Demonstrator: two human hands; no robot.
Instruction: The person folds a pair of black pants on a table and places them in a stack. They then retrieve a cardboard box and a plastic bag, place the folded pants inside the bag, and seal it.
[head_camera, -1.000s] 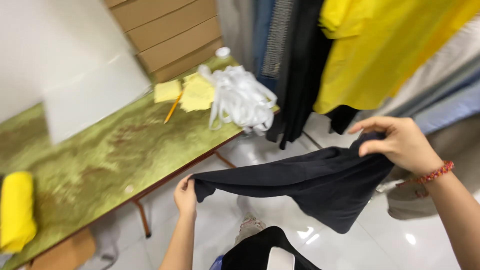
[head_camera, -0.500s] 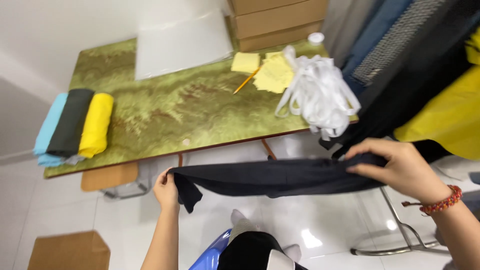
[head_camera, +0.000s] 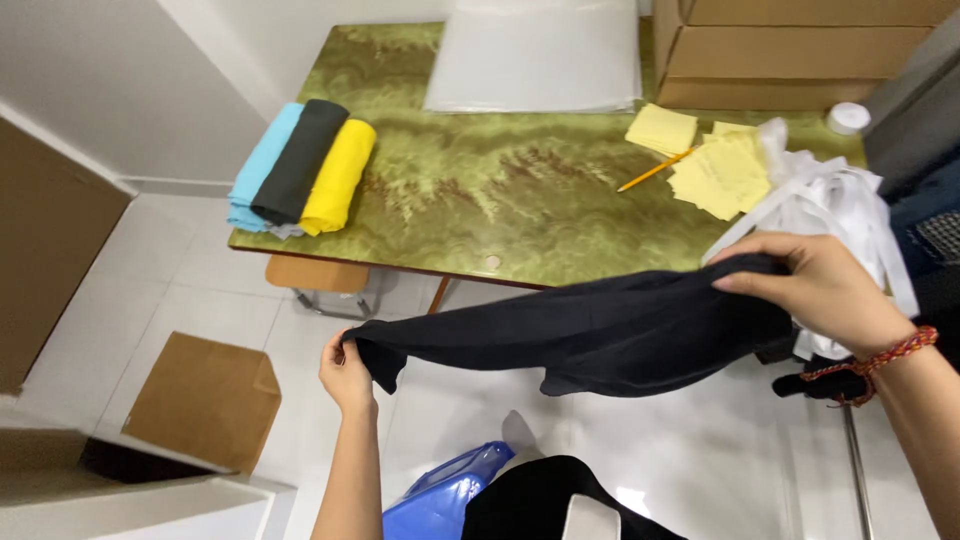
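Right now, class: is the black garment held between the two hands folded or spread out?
Spread out. The black garment stretches between the left hand and right hand, hanging loose above the floor, not lying on the table.

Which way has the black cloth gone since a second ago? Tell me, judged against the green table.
Yes. The black cloth, stretched between the left hand and right hand, has shifted from off the table's right end to along its near edge.
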